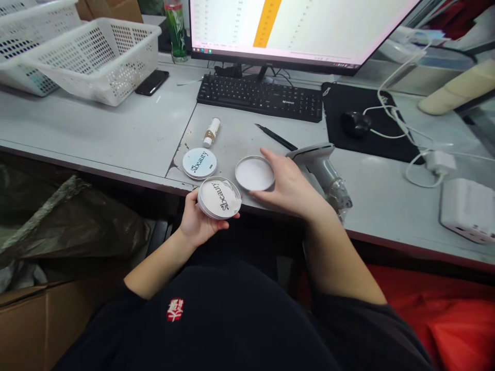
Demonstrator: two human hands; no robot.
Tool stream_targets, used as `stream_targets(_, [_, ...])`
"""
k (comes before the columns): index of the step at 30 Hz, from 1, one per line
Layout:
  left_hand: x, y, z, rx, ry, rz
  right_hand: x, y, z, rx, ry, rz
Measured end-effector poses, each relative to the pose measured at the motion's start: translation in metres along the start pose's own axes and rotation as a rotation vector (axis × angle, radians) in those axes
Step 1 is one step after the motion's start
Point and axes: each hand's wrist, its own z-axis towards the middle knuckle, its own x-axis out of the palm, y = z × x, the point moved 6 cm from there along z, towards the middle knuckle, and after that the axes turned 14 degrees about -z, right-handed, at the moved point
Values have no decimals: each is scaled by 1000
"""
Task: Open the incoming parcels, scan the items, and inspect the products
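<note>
My left hand (195, 219) is closed around a round silver tin (219, 197) with a white "Beauty" label, held at the desk's front edge. My right hand (288, 183) curls around a round white lid or tin half (254, 173) that lies on the desk, fingers touching its right rim. A second round tin with a pale blue "Beauty" label (199, 163) lies on the desk just left of them. A small white tube with a brown cap (212, 132) lies behind it.
A grey handheld scanner (323, 170) rests beside my right wrist. A black pen (276, 137), keyboard (261, 96), mouse (355, 123) on a black pad, monitor (294, 28), white baskets (96, 59), a phone (152, 82), a white charger with cables (441, 162) and a white box (467, 208) sit on the desk.
</note>
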Motion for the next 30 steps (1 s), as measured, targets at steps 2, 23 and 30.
stream_targets(2, [2, -3, -1, 60, -1, 20, -20, 18, -11, -122, 2, -25])
stream_targets(23, [10, 30, -6, -510, 212, -10, -19, 67, -15, -529, 198, 717])
stream_targets(30, [11, 35, -9, -474, 308, -3, -32, 62, -16, -559, 238, 911])
